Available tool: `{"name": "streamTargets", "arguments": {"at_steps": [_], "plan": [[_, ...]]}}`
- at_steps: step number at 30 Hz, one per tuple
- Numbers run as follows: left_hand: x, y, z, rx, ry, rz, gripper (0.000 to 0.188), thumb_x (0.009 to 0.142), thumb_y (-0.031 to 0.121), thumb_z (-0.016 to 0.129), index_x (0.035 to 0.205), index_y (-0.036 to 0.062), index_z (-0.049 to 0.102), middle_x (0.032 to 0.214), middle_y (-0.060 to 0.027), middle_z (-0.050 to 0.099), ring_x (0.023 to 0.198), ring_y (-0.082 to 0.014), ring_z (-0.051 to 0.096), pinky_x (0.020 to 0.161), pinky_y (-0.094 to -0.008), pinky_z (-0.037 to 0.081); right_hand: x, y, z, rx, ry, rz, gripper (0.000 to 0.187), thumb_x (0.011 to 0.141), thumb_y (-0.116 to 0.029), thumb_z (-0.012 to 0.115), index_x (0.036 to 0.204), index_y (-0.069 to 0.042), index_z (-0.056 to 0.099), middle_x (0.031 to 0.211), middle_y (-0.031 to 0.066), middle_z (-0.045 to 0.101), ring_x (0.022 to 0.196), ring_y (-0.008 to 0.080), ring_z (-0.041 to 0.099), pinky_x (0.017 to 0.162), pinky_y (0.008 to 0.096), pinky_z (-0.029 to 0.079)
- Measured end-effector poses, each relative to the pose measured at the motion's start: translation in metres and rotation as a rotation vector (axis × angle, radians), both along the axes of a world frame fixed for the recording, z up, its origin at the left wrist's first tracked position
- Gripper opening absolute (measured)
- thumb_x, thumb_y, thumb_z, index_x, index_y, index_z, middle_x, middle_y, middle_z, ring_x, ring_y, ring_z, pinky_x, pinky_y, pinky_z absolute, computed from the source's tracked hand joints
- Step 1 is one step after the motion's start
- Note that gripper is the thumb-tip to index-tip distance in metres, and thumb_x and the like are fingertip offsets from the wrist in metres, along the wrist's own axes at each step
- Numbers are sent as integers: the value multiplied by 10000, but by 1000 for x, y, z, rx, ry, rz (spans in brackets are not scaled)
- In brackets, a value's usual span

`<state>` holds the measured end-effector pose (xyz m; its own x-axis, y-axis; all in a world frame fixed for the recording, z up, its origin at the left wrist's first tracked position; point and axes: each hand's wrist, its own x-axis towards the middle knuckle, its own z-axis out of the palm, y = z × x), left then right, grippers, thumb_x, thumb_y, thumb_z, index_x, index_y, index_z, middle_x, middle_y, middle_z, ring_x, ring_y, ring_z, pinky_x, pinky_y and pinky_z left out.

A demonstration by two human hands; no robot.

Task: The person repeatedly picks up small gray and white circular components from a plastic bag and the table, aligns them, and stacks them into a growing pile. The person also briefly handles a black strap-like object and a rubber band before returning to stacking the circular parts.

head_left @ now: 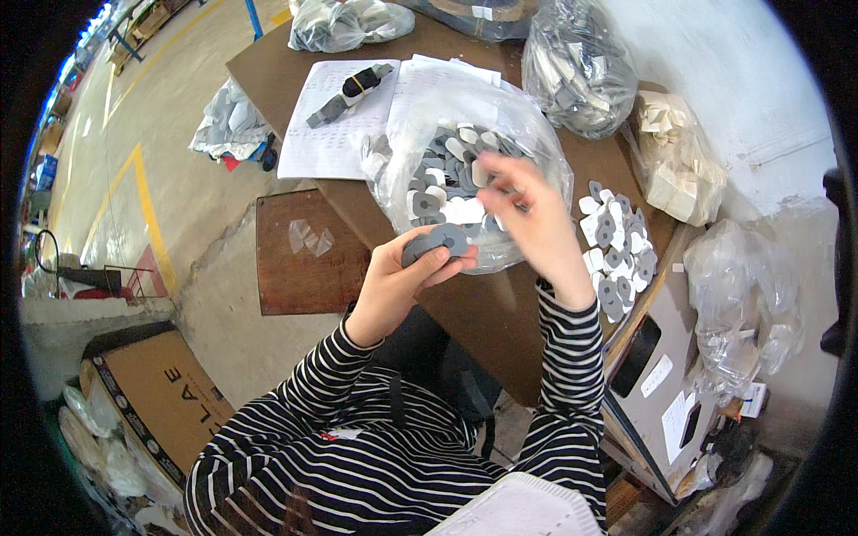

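My left hand [402, 279] is closed around a short stack of dark grey pads [435, 245] with rounded ends and a small notch. It holds them just in front of an open clear plastic bag [542, 134]. Many loose grey and white pads [429, 204] of a similar kind fill the bag. My right hand [534, 210] is over the bag's right side, near the pads. Its fingers are smeared by motion, so whether anything is between them does not show.
More pads [617, 255] lie spread along the brown table's [487, 308] right edge. Behind the bag lies an open notebook [313, 107] with a banded grey bundle [350, 93]. Filled plastic bags [579, 76] stand at the back right. A cardboard box [165, 402] sits lower left.
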<state>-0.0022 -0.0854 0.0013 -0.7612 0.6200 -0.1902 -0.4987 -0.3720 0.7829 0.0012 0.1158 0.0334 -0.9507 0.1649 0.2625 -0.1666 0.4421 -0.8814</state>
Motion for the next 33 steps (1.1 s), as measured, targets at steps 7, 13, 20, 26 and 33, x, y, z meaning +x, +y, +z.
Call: {"name": "streamTargets", "arguments": {"at_steps": [7, 13, 20, 26, 33], "plan": [[-1, 0, -2, 13, -6, -84, 349, 989, 55, 472, 1297, -108, 485, 1212, -256, 626, 1101, -288, 652, 982, -302, 533, 26, -17, 13, -63, -181, 83, 145, 876, -59, 698, 999, 13, 726, 894, 39, 703, 777, 108, 622, 709, 250, 485], [-3, -1, 8, 180, -72, -139, 430, 978, 61, 414, 1382, -88, 411, 1330, -291, 546, 1228, -319, 576, 1065, -314, 472, -9, 11, 3, 29, -12, -220, 307, 871, -78, 711, 1175, -38, 692, 1020, 60, 700, 860, 103, 610, 778, 258, 475], [-6, -4, -5, -157, 148, -122, 307, 972, 59, 582, 1245, -80, 562, 1163, -205, 660, 1084, -264, 666, 941, -335, 561, 26, -13, 11, -22, -271, 190, 281, 841, -111, 747, 1111, -49, 698, 1066, 38, 671, 880, 115, 599, 750, 269, 473], [-6, -4, 5, -25, 32, -192, 298, 957, 76, 620, 1189, -108, 591, 1114, -167, 675, 1068, -244, 670, 915, -318, 571, 33, -26, 18, -33, -252, 103, 104, 807, -21, 746, 909, -14, 730, 902, 43, 661, 746, 101, 587, 672, 240, 463], [-8, -5, -3, -30, 73, -58, 296, 972, 94, 602, 1203, -92, 590, 1089, -114, 676, 1029, -203, 671, 895, -297, 576, 37, -19, 20, -184, -142, 122, 118, 802, -12, 747, 919, -9, 733, 944, 55, 677, 786, 108, 607, 700, 238, 476]]}}
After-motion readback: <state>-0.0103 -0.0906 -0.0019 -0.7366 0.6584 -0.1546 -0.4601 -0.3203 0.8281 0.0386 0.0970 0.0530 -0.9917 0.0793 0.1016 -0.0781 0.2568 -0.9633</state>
